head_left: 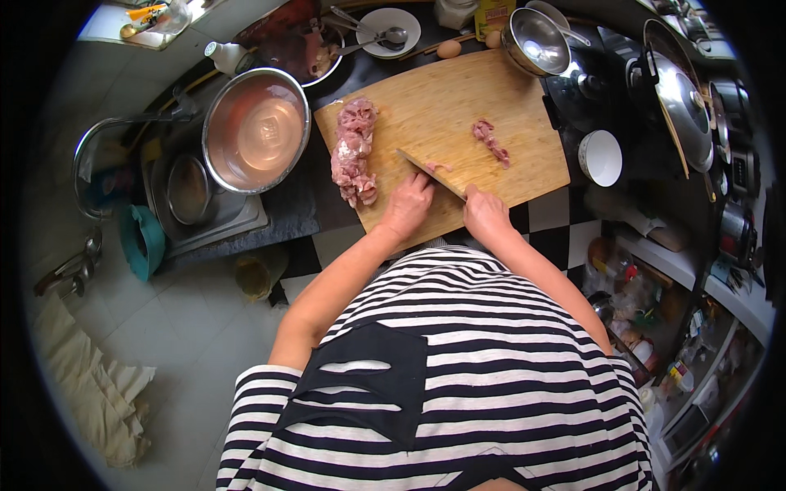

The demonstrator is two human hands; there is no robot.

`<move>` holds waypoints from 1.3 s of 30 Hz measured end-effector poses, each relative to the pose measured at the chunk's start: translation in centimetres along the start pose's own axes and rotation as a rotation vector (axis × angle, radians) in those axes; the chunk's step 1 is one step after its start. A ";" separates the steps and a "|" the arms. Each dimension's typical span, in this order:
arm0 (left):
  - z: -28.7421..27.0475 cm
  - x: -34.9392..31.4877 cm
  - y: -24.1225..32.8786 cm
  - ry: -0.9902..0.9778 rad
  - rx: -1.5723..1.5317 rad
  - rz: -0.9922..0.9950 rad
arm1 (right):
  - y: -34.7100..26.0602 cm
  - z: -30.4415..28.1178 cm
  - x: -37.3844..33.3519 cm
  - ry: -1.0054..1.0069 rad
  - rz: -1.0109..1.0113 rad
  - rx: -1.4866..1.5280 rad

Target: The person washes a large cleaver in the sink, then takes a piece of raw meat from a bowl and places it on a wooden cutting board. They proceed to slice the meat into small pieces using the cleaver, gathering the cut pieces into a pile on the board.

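Observation:
A wooden cutting board [458, 98] lies on the counter in front of me. My right hand [485, 214] is closed round the handle of a knife [430, 172]; its blade slants up and left across the board. Close beside the blade, my left hand [409, 203] rests with fingers bent and pressed together on the board, and what lies under them is hidden. A thin scrap of raw meat [440, 167] shows just beyond the blade. Farther right lies a short row of cut meat strips [491, 144]. Along the board's left side sits a long heap of raw meat [355, 155].
Left of the board stands a metal basin [268, 131] beside the sink with its faucet [106, 131]. A white plate with spoons [388, 33], an egg [449, 49] and a metal bowl [536, 45] line the back. At right are a white bowl [600, 158] and a lidded wok [684, 114].

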State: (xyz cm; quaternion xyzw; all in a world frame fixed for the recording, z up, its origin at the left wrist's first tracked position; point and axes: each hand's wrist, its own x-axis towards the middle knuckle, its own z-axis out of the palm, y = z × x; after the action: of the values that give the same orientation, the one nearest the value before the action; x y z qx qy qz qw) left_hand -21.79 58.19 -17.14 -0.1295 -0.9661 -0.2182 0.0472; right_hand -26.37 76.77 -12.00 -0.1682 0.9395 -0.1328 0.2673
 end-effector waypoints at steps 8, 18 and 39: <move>0.8 1.9 -0.6 -0.023 -0.012 -0.083 | 6.7 -3.8 0.3 0.332 0.246 0.224; 1.2 2.8 -0.2 -0.124 -0.228 -0.162 | 5.9 -3.8 -3.8 0.224 0.396 0.665; -0.1 -0.2 -0.3 0.149 -0.186 -0.138 | 1.9 -1.8 -3.2 -0.010 0.110 0.259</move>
State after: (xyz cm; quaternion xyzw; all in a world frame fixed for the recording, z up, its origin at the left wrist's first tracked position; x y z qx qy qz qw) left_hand -21.73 57.87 -17.22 -0.0501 -0.9422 -0.3186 0.0914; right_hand -25.22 80.03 -9.72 -0.0810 0.9210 -0.2371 0.2983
